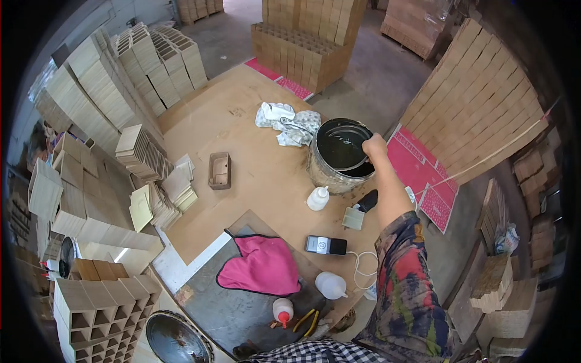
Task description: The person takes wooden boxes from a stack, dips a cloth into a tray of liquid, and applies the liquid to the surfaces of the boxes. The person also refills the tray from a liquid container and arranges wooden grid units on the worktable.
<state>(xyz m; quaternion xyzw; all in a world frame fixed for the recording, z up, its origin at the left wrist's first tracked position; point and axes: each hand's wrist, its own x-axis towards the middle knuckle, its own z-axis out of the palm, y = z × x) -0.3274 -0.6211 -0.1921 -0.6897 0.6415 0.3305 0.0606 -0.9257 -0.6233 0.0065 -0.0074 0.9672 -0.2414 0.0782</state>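
Observation:
My right hand (374, 147) is stretched forward, closed at the right rim of a large round bucket (319, 171). Its fingers are partly hidden, but they appear to grip the rim. Dark, shiny liquid (342, 145) shows inside the bucket, whose outer wall is smeared. A crumpled white patterned cloth (290, 123) lies against the bucket's left side. In front of it stands a white squeeze bottle (318, 198). Close to my forearm are a small pale square block (353, 218) and a black object (367, 201). My left hand is out of view.
On the table (200, 130) are a small brown wooden box (219, 170), a pink cloth (260, 264), a phone-like device (326, 245), a white bottle (331, 285), a red-capped bottle (282, 311) and yellow-handled pliers (310, 322). Wooden boxes (103, 314) and panels (91, 72) are stacked at left.

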